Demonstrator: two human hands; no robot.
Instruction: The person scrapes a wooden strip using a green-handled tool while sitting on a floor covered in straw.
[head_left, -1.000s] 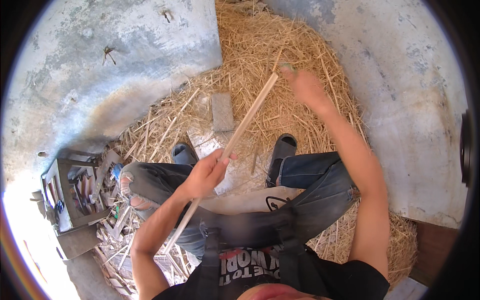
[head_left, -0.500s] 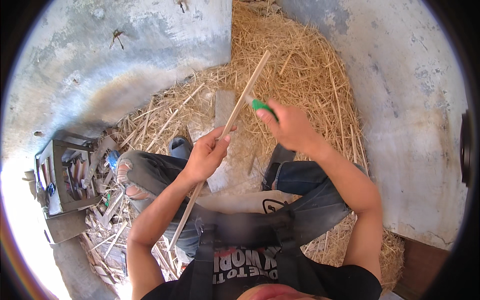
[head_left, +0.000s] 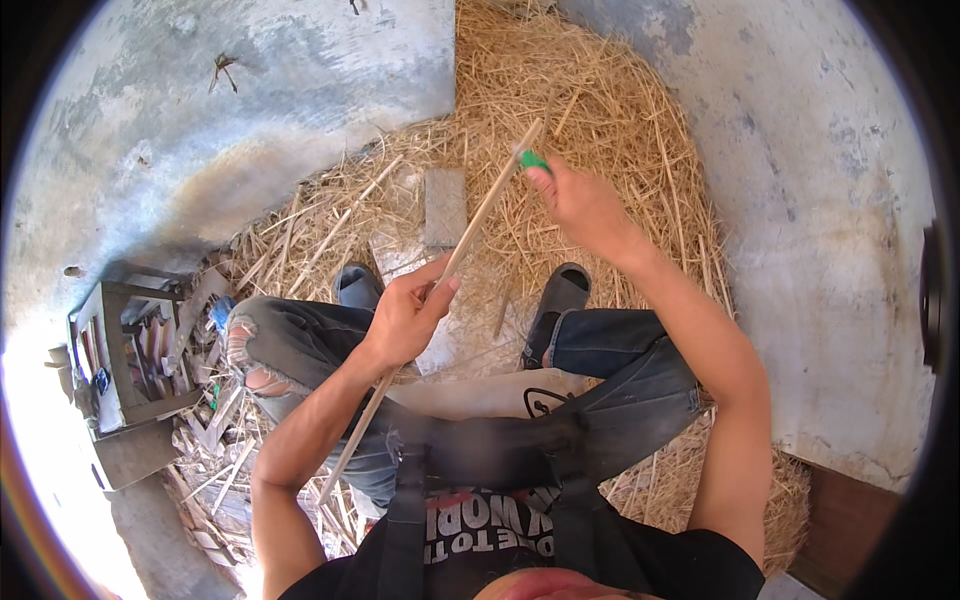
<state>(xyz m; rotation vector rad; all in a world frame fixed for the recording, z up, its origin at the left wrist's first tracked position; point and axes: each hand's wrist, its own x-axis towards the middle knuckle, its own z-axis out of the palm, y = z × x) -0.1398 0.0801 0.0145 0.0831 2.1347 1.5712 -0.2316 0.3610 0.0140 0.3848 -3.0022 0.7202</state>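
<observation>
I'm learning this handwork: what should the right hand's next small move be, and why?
Probably ease the green-handled tool past the upper end of the long, pale, wood-like stick: the right hand holds it near that end, with the left hand gripping lower down.

Bright daylight, blown-out glare and rainbow flare lower left, fisheye-bent wall (head_left: pixel 300 80), black rim

Pale wooden strip (head_left: pixel 490 204): long, slender, slanting, upper end rightward. Green-handled hand tool (head_left: pixel 534 160): mostly covered, tip blurred, near strip's upper end.
</observation>
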